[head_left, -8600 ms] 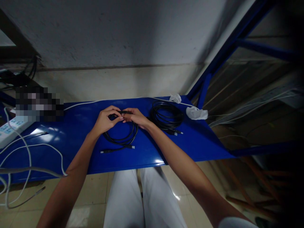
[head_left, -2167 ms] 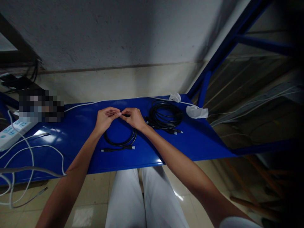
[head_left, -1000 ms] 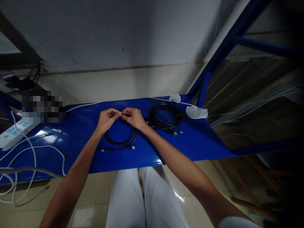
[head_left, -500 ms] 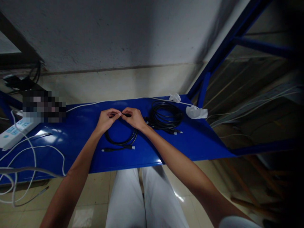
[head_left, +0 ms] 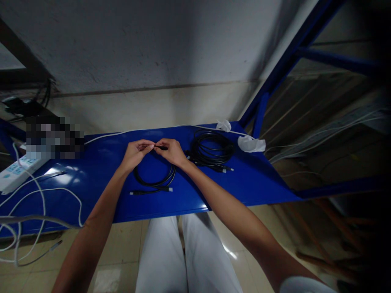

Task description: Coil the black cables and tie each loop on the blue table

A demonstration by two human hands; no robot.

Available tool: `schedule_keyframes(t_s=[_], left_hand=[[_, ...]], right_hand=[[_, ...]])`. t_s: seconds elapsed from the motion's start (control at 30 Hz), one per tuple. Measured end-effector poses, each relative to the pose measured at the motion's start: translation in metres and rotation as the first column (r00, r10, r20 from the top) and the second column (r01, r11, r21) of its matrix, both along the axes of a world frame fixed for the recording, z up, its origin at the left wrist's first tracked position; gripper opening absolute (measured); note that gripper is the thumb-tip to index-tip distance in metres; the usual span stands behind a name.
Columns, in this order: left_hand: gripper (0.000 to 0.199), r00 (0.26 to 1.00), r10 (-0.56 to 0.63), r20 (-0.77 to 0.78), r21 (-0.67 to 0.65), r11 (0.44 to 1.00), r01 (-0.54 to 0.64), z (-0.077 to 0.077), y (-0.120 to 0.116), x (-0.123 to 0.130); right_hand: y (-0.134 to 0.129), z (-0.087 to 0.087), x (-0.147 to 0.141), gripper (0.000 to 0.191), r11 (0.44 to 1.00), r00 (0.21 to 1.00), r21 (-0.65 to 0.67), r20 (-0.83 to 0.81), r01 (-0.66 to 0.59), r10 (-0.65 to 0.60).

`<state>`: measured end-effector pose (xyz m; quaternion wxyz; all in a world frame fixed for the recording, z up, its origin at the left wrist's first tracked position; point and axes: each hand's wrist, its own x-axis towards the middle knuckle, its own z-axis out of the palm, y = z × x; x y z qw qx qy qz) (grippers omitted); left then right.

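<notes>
A black cable (head_left: 154,185) lies in a loose coil on the blue table (head_left: 100,162), its two plug ends with metal tips pointing left and right at the near side. At the coil's far side, my left hand (head_left: 136,153) pinches the cable between thumb and fingers. My right hand (head_left: 170,150) meets it fingertip to fingertip, closed on the same black stretch. Whether a thin tie is also between the fingertips is too small to tell. Just right of my right hand rests a larger bundle of coiled black cables (head_left: 212,148) with several plugs showing.
White crumpled scraps (head_left: 251,143) lie at the table's right end. A white power strip (head_left: 23,169) and tangled white cords (head_left: 42,203) occupy the left. One white cord runs along the back edge by the wall. A blue metal frame (head_left: 259,116) rises at the right.
Both hands stay at the far side of the coil with only slight finger movement. The whole view has shifted a little; the cables lie as before.
</notes>
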<state>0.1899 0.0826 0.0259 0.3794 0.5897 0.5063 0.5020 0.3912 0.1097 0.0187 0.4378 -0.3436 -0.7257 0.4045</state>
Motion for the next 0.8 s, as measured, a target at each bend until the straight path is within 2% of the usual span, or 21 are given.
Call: schedule_keyframes(t_s=[0.2,0.43,0.8], left_hand=[[0.048,1.0,0.01,-0.023,0.019,1.0,-0.009,-0.002,0.0005,0.0023],[0.035,0.996,-0.014,-0.089,0.066,0.998,0.02,-0.001,0.0001,0.0017],[0.025,0.955,-0.135,-0.264,0.127,0.977,0.173,0.0031,-0.0013,-0.0038]], right_hand=[[0.0027,-0.0036,-0.0011,0.006,0.999,0.999,-0.009,0.031,0.032,-0.032],[0.0033,-0.0043,-0.0003,0.008,1.0,1.0,-0.013,0.012,0.011,-0.011],[0.001,-0.002,0.0004,0.008,0.996,0.998,-0.069,-0.046,-0.049,0.046]])
